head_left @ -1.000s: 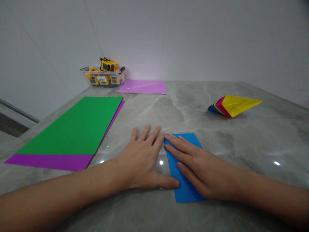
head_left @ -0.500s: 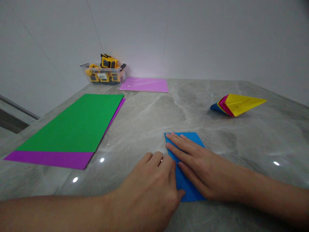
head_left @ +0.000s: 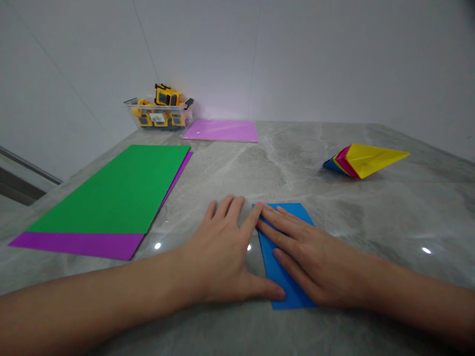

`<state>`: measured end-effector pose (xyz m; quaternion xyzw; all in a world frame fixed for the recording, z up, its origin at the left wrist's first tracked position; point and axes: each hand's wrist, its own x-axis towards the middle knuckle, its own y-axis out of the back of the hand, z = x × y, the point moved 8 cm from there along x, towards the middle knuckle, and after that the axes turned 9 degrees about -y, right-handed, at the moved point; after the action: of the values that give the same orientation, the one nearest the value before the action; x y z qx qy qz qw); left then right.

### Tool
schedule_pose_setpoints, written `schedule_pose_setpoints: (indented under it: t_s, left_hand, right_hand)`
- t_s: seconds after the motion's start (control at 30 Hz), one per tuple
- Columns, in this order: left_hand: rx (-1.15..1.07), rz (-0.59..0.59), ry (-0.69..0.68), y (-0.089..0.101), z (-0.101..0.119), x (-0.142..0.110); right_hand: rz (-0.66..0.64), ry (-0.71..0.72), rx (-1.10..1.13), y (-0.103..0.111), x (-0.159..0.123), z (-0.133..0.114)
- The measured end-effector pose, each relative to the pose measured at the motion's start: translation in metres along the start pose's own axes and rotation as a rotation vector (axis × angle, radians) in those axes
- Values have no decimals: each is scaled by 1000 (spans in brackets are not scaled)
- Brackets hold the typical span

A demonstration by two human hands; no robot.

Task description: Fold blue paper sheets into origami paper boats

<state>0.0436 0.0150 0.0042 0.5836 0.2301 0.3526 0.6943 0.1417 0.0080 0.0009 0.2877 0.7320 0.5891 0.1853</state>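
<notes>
- Uncurled since half a second ago, the left hand (head_left: 226, 262) has gone from a bunched fist to a wide spread, its forefinger now up at the far left corner of the blue paper (head_left: 291, 287); the right hand (head_left: 304, 252) has barely shifted.
- Far left, some pale and dark strips (head_left: 27, 175) beyond the tabletop are cut off by the edge of view; I can't make out what they belong to.
- Next, a green sheet (head_left: 111, 190) lies over a purple sheet (head_left: 81, 245), which shows only along its near and right edges.
- Behind them, against the wall, a clear plastic box (head_left: 189, 117) holds yellow and black toy vehicles (head_left: 167, 95), one riding above the rim. Its label (head_left: 157, 117) is too small to read, and I couldn't count the toys lower down.
- Just right of the box, a pink sheet (head_left: 222, 130) lies flat.
- Nearer, the left hand is open and grips nothing; its thumb rests on the blue paper's near left part.
- The blue paper lies flat on the grey marbled tabletop (head_left: 237, 170), front and centre.
- The right hand presses on it, fingers extended and nearly together, hiding much of its right side.
- Farther right, well apart, sits a pointed folded paper piece (head_left: 374, 158) in yellow, magenta and blue.
</notes>
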Motion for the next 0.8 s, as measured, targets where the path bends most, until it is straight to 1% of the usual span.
schedule_pose_setpoints:
  t_s: [0.1, 0.17, 0.37, 0.53, 0.63, 0.73, 0.8]
  left_hand:
    - [-16, -50, -1, -10, -8, 1]
    - [-12, -70, -3, -13, -9, 0]
    - [17, -56, -47, -10, -7, 1]
    - [56, -21, -45, -6, -6, 0]
    - [129, 17, -69, 1, 8, -3]
    - [185, 17, -225, 4, 35, -7]
    - [199, 38, -281, 6, 46, -10]
  right_hand:
    - [-4, -3, -12, -1, 0, 1]
    - [-9, -6, -33, -1, 0, 1]
    - [-11, -11, -25, -1, 0, 0]
    - [8, -5, 1, 1, 0, -1]
    - [4, -3, -14, 0, 0, -1]
    - [8, 1, -10, -1, -1, -1]
    - [26, 3, 8, -1, -1, -1]
